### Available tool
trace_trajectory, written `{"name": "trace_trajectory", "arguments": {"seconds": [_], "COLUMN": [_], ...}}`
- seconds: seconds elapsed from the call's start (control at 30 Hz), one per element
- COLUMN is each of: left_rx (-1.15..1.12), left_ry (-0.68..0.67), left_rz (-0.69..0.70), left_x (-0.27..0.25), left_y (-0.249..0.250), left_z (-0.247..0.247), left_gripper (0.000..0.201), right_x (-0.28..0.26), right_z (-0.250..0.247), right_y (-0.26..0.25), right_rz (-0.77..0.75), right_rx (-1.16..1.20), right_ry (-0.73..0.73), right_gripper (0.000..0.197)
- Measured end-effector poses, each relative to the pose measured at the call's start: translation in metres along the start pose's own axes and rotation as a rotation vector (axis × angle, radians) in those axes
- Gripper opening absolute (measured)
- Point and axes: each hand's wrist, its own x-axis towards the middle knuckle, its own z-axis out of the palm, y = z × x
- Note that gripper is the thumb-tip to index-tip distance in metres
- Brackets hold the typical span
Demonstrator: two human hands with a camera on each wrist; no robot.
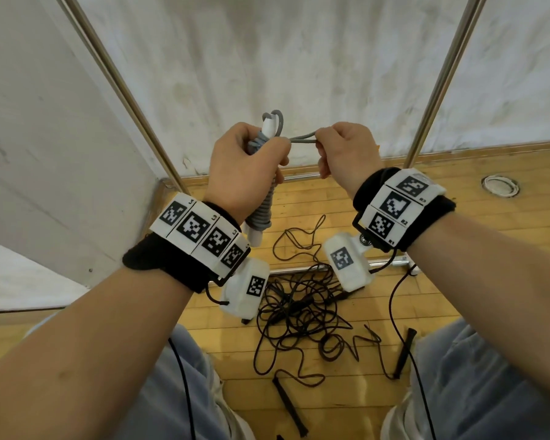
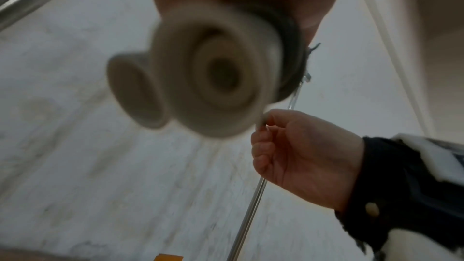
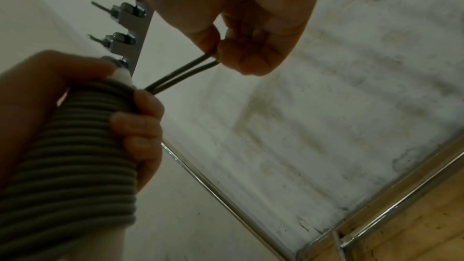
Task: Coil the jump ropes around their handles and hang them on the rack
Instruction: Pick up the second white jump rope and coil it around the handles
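My left hand [image 1: 250, 166] grips the white handles [image 1: 269, 125] of a grey jump rope, with the grey rope coil [image 1: 262, 211] wound tightly around them. The same coil [image 3: 75, 146] fills the lower left of the right wrist view, and the blurred handle ends [image 2: 216, 74] face the left wrist camera. My right hand [image 1: 343, 150] pinches a short doubled loop of grey rope [image 1: 302, 138] that runs sideways out from the top of the coil. That rope loop [image 3: 183, 74] stretches taut between both hands.
A chrome rack frame stands ahead, with poles at left [image 1: 124, 93] and right [image 1: 442, 81] and a hook bar [image 3: 125, 23] overhead. Tangled black jump ropes [image 1: 299, 306] with black handles [image 1: 289, 404] lie on the wooden floor between my knees. A white wall is behind.
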Motion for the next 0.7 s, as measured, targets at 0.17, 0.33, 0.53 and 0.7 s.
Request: {"name": "trace_trajectory", "arguments": {"seconds": [0.17, 0.33, 0.53, 0.7], "left_rx": [0.088, 0.076, -0.011, -0.065], "left_ry": [-0.029, -0.038, -0.072, -0.077], "left_rz": [-0.010, 0.026, 0.111, 0.081], "left_x": [-0.001, 0.000, -0.005, 0.009], "left_y": [-0.009, -0.005, 0.026, 0.074], "left_z": [0.005, 0.001, -0.008, -0.027], "left_gripper": [0.026, 0.027, 0.022, 0.023], "right_x": [-0.002, -0.013, -0.020, -0.016], "right_z": [0.001, 0.003, 0.003, -0.002], "right_y": [-0.006, -0.029, -0.073, -0.124], "right_rz": [-0.020, -0.103, -0.235, -0.370], "right_rx": [0.200, 0.271, 0.207, 0.167], "right_ry": [-0.039, -0.101, -0.107, -0.102], "right_gripper": [0.022, 0.020, 0.016, 0.020]}}
